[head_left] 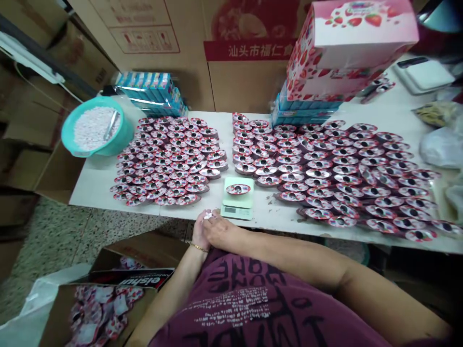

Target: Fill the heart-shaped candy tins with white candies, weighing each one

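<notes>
My left hand (pixel 199 235) is cupped at the table's front edge around small white pieces (pixel 209 215). My right hand (pixel 223 233) lies against it, fingers closed over the same pieces and partly hiding them. Just beyond my hands is a pale green digital scale (pixel 237 212) with one red-and-white pouch (pixel 238 189) standing on its plate, dark spout opening upward. Rows of similar upright pouches stand in a left group (pixel 166 169) and a larger right group (pixel 336 169). At the far left, a turquoise basin (pixel 68 141) holds many white pieces and a metal scoop (pixel 112 124).
Blue packs (pixel 154 91) stand at the back left. A pink strawberry-print box (pixel 356 62) rests on more blue packs at the back right, before tall cardboard cartons (pixel 246 86). Below left, an open carton (pixel 58 313) holds pouches. A white scale (pixel 428 74) sits far right.
</notes>
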Available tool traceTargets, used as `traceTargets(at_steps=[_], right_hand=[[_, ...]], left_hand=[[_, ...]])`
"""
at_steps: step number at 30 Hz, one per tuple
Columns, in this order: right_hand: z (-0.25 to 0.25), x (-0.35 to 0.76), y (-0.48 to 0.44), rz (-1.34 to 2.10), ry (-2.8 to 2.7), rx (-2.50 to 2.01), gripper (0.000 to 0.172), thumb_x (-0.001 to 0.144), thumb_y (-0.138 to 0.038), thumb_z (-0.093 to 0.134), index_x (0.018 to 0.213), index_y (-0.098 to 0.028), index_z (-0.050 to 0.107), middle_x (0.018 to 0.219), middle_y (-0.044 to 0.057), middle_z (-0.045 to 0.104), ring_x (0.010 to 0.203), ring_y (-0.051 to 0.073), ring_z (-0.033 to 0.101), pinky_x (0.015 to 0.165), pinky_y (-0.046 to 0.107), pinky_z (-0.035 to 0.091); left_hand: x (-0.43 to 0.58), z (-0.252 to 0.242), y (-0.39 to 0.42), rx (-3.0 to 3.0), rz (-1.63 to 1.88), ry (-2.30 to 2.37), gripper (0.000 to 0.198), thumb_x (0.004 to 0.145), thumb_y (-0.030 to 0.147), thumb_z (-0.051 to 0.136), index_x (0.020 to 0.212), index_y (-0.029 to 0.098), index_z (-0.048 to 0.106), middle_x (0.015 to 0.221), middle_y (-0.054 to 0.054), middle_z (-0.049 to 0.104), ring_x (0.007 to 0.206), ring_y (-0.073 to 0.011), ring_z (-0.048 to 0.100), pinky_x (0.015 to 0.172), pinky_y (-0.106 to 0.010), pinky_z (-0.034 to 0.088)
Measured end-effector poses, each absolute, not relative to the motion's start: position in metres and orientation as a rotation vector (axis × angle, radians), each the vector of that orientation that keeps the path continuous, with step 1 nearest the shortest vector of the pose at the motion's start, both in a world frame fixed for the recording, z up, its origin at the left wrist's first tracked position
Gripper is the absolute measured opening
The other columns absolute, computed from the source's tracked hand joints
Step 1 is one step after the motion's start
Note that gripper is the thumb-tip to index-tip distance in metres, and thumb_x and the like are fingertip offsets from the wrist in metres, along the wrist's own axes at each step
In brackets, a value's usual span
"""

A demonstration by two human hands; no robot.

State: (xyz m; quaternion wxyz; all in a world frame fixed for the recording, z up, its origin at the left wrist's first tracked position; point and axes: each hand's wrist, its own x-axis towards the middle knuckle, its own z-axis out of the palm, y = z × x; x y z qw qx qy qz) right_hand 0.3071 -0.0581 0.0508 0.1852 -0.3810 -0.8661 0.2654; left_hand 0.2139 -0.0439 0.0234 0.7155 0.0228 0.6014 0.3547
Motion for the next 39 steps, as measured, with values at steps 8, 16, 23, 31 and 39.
traceTargets(at_steps=[8,16,23,31,39], right_hand=[[0.039,0.326,-0.036,0.469,-2.590,-1.147,0.017,0.077,-0.006,0.040,0.082,-0.010,0.055,0.085,0.008,0.056,0.083,0.018,0.053,0.072,0.028,0.044],[0.037,0.373,-0.008,0.856,-1.890,-1.308,0.017,0.075,-0.016,0.046,0.087,-0.016,0.058,0.081,0.005,0.057,0.074,0.012,0.053,0.066,0.023,0.045],[0.016,0.406,0.020,0.883,-1.895,-1.600,0.017,0.071,-0.017,0.050,0.082,-0.016,0.062,0.073,0.003,0.059,0.062,0.012,0.052,0.060,0.023,0.043],[0.029,0.419,0.018,0.804,-1.878,-1.574,0.019,0.075,-0.018,0.046,0.084,-0.017,0.063,0.081,0.005,0.061,0.078,0.014,0.055,0.073,0.028,0.042],[0.039,0.438,-0.009,1.104,-1.146,-1.668,0.023,0.069,-0.030,0.055,0.086,-0.016,0.062,0.084,0.004,0.061,0.063,0.011,0.054,0.062,0.028,0.046]], left_hand=[[0.229,0.024,-0.022,-0.141,0.905,0.937,0.015,0.076,0.022,0.042,0.063,0.018,0.050,0.065,0.000,0.055,0.065,-0.0101,0.055,0.072,-0.025,0.046],[0.238,0.009,0.007,-0.267,0.920,0.865,0.011,0.073,0.017,0.046,0.066,0.013,0.054,0.065,-0.003,0.058,0.063,-0.0108,0.056,0.066,-0.025,0.047],[0.223,0.006,0.002,-0.385,0.987,0.830,0.012,0.073,0.015,0.046,0.064,0.012,0.054,0.062,-0.005,0.059,0.065,-0.0125,0.058,0.065,-0.028,0.049],[0.183,0.013,-0.034,-0.454,1.072,0.832,0.012,0.073,0.013,0.046,0.066,0.011,0.056,0.066,-0.006,0.060,0.066,-0.0124,0.058,0.065,-0.027,0.049],[0.160,0.012,-0.055,-0.484,1.032,0.838,0.014,0.075,0.014,0.044,0.067,0.012,0.055,0.063,-0.005,0.059,0.060,-0.0107,0.057,0.053,-0.022,0.048]])
